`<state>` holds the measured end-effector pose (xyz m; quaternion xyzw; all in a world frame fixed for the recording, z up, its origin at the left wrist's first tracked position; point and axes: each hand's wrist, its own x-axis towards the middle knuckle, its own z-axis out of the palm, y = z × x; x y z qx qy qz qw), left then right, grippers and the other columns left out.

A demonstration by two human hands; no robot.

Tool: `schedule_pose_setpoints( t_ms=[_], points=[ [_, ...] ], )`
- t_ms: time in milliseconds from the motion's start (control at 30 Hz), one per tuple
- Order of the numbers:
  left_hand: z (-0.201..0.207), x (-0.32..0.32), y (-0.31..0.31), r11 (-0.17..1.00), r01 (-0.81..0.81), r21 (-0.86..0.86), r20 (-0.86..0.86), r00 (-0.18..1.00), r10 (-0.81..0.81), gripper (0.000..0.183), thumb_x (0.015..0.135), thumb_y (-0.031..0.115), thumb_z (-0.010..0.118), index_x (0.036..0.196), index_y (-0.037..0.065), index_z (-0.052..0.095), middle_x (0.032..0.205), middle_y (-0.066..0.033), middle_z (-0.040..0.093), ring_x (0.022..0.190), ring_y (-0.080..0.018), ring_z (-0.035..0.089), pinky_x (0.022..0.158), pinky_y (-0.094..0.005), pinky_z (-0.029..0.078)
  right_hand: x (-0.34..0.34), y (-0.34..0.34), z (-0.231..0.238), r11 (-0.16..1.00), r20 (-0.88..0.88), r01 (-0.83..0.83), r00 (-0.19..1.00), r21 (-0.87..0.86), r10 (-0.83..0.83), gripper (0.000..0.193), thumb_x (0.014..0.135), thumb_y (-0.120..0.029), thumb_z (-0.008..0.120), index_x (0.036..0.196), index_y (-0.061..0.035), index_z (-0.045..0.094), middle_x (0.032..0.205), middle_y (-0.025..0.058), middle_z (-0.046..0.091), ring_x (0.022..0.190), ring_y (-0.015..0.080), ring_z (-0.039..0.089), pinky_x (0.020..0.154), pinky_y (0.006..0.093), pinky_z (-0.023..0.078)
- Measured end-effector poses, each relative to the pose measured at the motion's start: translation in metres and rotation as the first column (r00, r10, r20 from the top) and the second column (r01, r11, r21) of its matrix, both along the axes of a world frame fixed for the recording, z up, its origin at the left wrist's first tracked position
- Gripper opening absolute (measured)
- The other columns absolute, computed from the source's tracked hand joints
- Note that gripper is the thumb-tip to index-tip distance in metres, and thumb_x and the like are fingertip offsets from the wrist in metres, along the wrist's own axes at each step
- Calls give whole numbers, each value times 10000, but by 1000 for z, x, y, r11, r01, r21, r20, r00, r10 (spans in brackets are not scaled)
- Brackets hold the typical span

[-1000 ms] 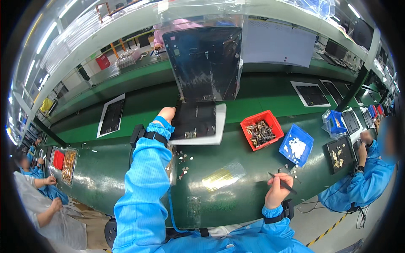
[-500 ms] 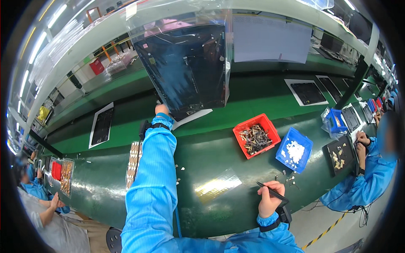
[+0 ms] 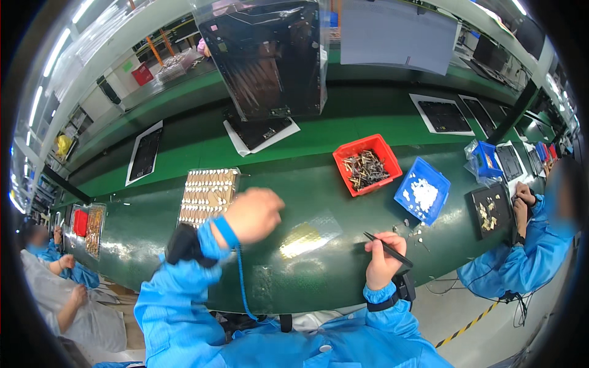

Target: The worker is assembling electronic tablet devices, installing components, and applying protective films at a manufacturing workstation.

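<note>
Black tweezers [image 3: 392, 253] rest in my right hand [image 3: 381, 260], their tips pointing up and left above the green bench. My left hand [image 3: 253, 214], blurred by motion, hovers just right of a tray [image 3: 207, 195] with rows of small white-ended parts. A blue wrist strap [image 3: 226, 232] with a coiled cord circles the left wrist. Its fingers are too smeared to read. Between the hands lies a shiny clear-and-yellow sheet [image 3: 310, 236]. Beyond my right hand stand a red bin [image 3: 367, 165] of small metal and dark parts and a blue bin [image 3: 423, 191] of white pieces.
A dark flat panel on white backing [image 3: 261, 132] lies on the far green belt, with similar panels to both sides. Above it hangs a plastic-covered dark board [image 3: 270, 61]. Loose bits [image 3: 419, 232] lie near the blue bin. Co-workers sit at right [image 3: 521, 251] and left.
My left hand has drawn back from the dark panel on the far belt to beside the tray, uncovering both. My right hand still holds the tweezers. The view has shifted slightly.
</note>
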<state>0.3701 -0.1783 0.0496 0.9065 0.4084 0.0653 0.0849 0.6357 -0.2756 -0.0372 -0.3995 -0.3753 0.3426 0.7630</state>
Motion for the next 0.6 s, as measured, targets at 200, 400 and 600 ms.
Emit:
schedule_pose_setpoints(
  t_ms=[200, 400, 600],
  points=[
    [-50, 43, -105, 991, 14, -131, -119, 992, -30, 641, 745, 384, 630, 1254, 54, 424, 1373, -152, 310, 1249, -411, 291, 982, -542, 301, -9, -15, -5, 995, 202, -84, 977, 58, 71, 266, 715, 127, 593, 875, -28, 446, 913, 126, 526, 814, 181, 546, 733, 285, 469],
    [-60, 44, -118, 989, -43, -141, -2, 999, 43, 612, 700, 318, 679, 1196, 36, 457, 1333, -157, 357, 1254, -410, 284, 987, -567, 274, -5, -53, 17, 926, 392, -367, 867, 86, 307, 140, 773, 70, 545, 870, -18, 493, 869, 115, 530, 797, 203, 570, 717, 317, 475],
    [-57, 37, -120, 994, -73, -84, 57, 995, 78, 472, 688, 243, 685, 1070, 30, 511, 1227, -150, 432, 1223, -406, 328, 986, -553, 282, 96, -52, 2, 936, 612, 300, 781, -185, -130, 27, 791, -31, 558, 804, -8, 566, 738, 93, 540, 689, 201, 535, 633, 280, 440]
  ],
)
